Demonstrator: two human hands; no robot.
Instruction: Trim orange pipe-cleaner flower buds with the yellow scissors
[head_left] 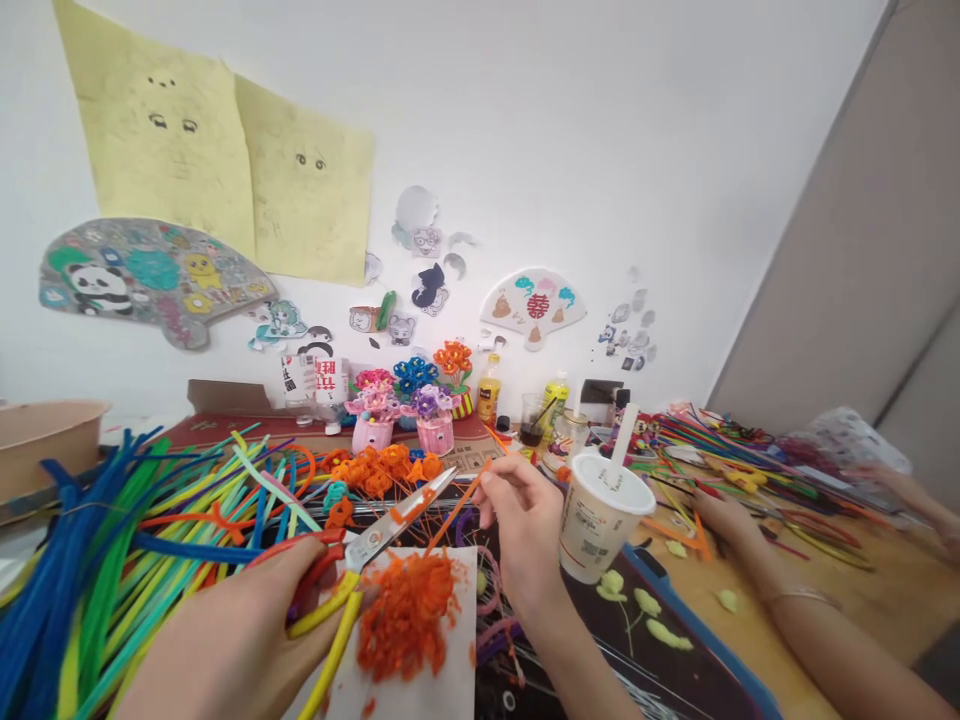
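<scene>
My left hand (232, 625) is closed around the red and yellow handles of a pair of scissors (375, 537). The blades point up and to the right, with a bit of orange fuzz on them. Thumb and fingers of my right hand (525, 520) pinch a thin orange pipe cleaner (452, 515), which slants down to the left just beyond the blades. Beneath them, a heap of orange fuzz clippings (409, 615) lies on a white sheet of paper (457, 680). Several orange pipe-cleaner flowers (386, 470) are behind the scissors.
Bundled pipe cleaners (112, 560) spread across the left. A lidded paper cup (600, 520) with a straw stands right of my right hand. Potted pipe-cleaner flowers (373, 430) and bottles (489, 388) line the wall. Another person's hand (724, 520) is at the right.
</scene>
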